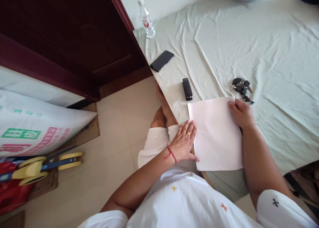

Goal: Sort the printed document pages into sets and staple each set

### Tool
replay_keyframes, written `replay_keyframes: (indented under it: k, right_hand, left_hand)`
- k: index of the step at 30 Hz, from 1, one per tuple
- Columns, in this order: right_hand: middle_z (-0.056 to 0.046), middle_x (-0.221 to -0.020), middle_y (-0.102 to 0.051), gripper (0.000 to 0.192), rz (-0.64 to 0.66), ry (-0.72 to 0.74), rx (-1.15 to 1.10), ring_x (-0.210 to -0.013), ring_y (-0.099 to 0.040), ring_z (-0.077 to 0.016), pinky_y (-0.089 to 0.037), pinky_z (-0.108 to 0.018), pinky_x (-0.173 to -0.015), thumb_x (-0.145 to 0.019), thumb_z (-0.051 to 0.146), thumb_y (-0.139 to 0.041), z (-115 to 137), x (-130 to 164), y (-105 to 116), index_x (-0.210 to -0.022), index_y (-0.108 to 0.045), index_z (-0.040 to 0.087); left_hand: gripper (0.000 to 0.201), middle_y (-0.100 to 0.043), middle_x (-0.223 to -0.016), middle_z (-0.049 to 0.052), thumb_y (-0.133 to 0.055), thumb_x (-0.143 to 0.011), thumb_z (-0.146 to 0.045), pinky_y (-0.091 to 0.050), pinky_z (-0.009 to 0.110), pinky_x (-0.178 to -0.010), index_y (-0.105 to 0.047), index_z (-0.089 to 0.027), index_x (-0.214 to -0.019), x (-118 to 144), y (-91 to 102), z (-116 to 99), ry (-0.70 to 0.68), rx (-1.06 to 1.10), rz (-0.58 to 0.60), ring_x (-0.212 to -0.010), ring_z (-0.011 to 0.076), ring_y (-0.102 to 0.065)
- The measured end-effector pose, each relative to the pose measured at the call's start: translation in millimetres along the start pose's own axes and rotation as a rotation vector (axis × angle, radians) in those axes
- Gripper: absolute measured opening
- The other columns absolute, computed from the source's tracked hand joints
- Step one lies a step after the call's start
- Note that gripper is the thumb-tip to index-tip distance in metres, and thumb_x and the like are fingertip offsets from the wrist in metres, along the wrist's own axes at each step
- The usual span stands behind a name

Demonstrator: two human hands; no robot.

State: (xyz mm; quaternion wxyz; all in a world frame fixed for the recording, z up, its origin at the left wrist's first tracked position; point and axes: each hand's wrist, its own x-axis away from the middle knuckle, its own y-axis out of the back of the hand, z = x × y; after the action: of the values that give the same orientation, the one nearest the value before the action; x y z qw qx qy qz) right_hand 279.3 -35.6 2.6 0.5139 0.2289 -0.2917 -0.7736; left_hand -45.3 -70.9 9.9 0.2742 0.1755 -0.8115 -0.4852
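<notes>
White paper (216,138) lies at the near edge of the cloth-covered table; how many sheets there are, I cannot tell. My left hand (183,140) rests along the paper's left edge, its fingers stretched out and the thumb apart. At the far right corner, my right hand (240,113) grips the paper, with the thumb on top and the other fingers curled at the edge. Just beyond the paper's far left corner stands a black stapler (187,89), touched by neither hand.
A bunch of keys (241,86) lies beyond my right hand. Farther left are a black phone (161,60) and an upright plastic bottle (147,20). The pale green tablecloth (219,55) is wrinkled. A large printed sack (37,125) and a yellow-wheeled toy (40,170) are at the left.
</notes>
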Motion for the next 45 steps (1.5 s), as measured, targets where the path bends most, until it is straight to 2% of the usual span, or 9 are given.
replay_keyframes:
  k: [6, 14, 18, 21, 29, 33, 37, 40, 45]
  right_hand:
    - [0.003, -0.068, -0.051, 0.038, -0.065, -0.043, -0.19, -0.061, -0.042, -0.0142, -0.032, -0.029, -0.056, -0.084, 0.06, -0.065, -1.7, 1.2, -4.2, -0.092, -0.065, 0.023]
    - [0.002, -0.071, -0.056, 0.029, -0.039, -0.072, -0.22, -0.062, -0.046, -0.0157, -0.035, -0.03, -0.056, -0.081, 0.054, -0.07, -7.1, 1.8, -4.3, -0.091, -0.067, 0.026]
    - [0.002, -0.069, -0.054, 0.027, -0.042, -0.087, -0.213, -0.062, -0.044, -0.0158, -0.035, -0.03, -0.055, -0.08, 0.052, -0.071, -4.6, 1.2, -3.7, -0.086, -0.066, 0.026]
    - [0.002, -0.07, -0.055, 0.027, -0.027, -0.081, -0.217, -0.063, -0.046, -0.0162, -0.035, -0.03, -0.056, -0.08, 0.052, -0.07, -1.2, 0.4, -2.6, -0.085, -0.065, 0.026]
    - [0.001, -0.071, -0.056, 0.024, -0.019, -0.041, -0.13, -0.066, -0.048, -0.0171, -0.037, -0.031, -0.059, -0.08, 0.05, -0.068, 12.1, -9.5, -1.7, -0.086, -0.066, 0.026]
    - [-0.001, -0.074, -0.062, 0.027, 0.017, -0.016, -0.05, -0.067, -0.053, -0.0183, -0.041, -0.033, -0.062, -0.083, 0.05, -0.066, 7.5, -10.8, 0.8, -0.092, -0.069, 0.025]
    - [-0.004, -0.083, -0.071, 0.033, 0.03, -0.084, -0.057, -0.07, -0.06, -0.0188, -0.046, -0.035, -0.068, -0.079, 0.051, -0.07, -4.4, 9.3, 9.6, -0.097, -0.071, 0.023]
    - [-0.004, -0.08, -0.071, 0.036, -0.021, -0.168, -0.1, -0.068, -0.061, -0.0184, -0.048, -0.035, -0.065, -0.075, 0.053, -0.074, -9.4, 35.7, 15.2, -0.094, -0.072, 0.023]
    - [-0.002, -0.076, -0.07, 0.033, -0.124, -0.146, -0.104, -0.068, -0.061, -0.0189, -0.05, -0.034, -0.065, -0.076, 0.052, -0.073, -8.0, 61.2, 11.5, -0.095, -0.072, 0.025]
  left_hand:
    - [0.155, -0.001, -0.175, 0.03, -0.088, -0.056, -0.076, -0.009, 0.064, -0.133, -0.009, -0.002, -0.168, -0.6, -3.9, 4.2, -0.008, 0.056, -0.017, -0.164, 0.0452, 0.005]
    - [0.154, -0.006, -0.175, 0.029, -0.095, -0.052, -0.069, -0.016, 0.067, -0.132, -0.015, -0.008, -0.168, 11.1, -10.9, -0.2, 0.022, 0.089, -0.148, -0.165, 0.0455, -0.003]
    - [0.123, -0.023, -0.175, 0.019, -0.092, -0.067, -0.058, -0.02, 0.065, -0.132, -0.029, -0.023, -0.166, 21.1, -9.3, -6.9, -0.052, 0.068, -0.189, -0.165, 0.0389, -0.016]
    - [0.096, -0.037, -0.171, 0.014, -0.085, -0.078, -0.057, -0.025, 0.056, -0.133, -0.044, -0.025, -0.159, 22.9, -7.7, -5.5, -0.115, 0.1, -0.154, -0.162, 0.0318, -0.031]
    - [0.108, -0.025, -0.176, 0.012, -0.065, -0.079, -0.083, -0.016, 0.055, -0.136, -0.037, -0.023, -0.164, 23.5, -21.4, 0.0, -0.119, 0.13, -0.167, -0.165, 0.0304, -0.022]
    - [0.101, -0.025, -0.176, 0.011, -0.058, -0.085, -0.083, -0.015, 0.055, -0.136, -0.037, -0.024, -0.164, 23.3, -29.0, -4.3, -0.083, 0.138, -0.193, -0.165, 0.0289, -0.021]
    - [0.102, -0.028, -0.175, 0.012, -0.068, -0.082, -0.078, -0.017, 0.057, -0.135, -0.039, -0.025, -0.163, 22.1, -28.7, -5.8, -0.062, 0.138, -0.174, -0.164, 0.0303, -0.023]
    - [0.104, -0.029, -0.175, 0.013, -0.071, -0.079, -0.077, -0.016, 0.058, -0.135, -0.039, -0.025, -0.163, 21.4, -27.1, -6.2, -0.056, 0.148, -0.151, -0.164, 0.0313, -0.023]
    - [0.103, -0.03, -0.174, 0.014, -0.075, -0.079, -0.074, -0.016, 0.06, -0.134, -0.04, -0.025, -0.162, 20.1, -26.9, -8.0, -0.05, 0.167, -0.139, -0.164, 0.0321, -0.023]
